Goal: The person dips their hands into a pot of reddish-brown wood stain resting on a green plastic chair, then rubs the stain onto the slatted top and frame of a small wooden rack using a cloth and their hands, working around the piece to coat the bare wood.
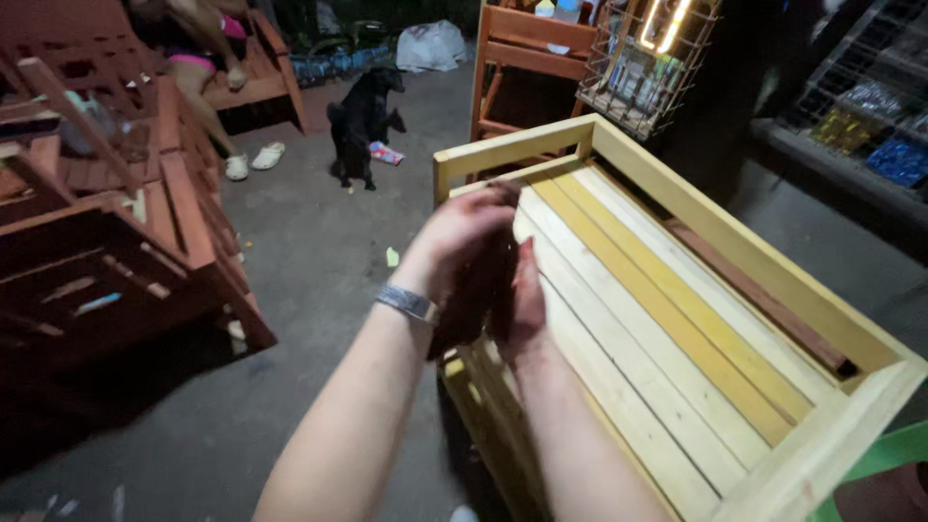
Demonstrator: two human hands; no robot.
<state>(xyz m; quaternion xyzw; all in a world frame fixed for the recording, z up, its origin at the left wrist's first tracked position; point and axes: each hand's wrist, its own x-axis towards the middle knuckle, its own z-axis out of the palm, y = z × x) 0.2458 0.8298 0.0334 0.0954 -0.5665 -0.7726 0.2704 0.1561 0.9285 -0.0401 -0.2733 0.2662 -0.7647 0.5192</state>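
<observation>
Where slats meet, both hands together over pale crate; grip unclear, white bag behind.

- Left hand and right hand pressed close together over the near edge of pale slatted wooden frame; something dark between them, unclear.
- Metal bracelet on left wrist.
- Black dog on concrete floor.
- Reddish wooden furniture at left.

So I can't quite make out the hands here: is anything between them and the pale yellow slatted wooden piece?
Nothing visible. The left hand and right hand are pressed close together right over the near edge of the unpainted pale yellow slatted wooden frame. Something dark sits between the palms, too blurred to identify. The slats beneath them are bare.
</observation>
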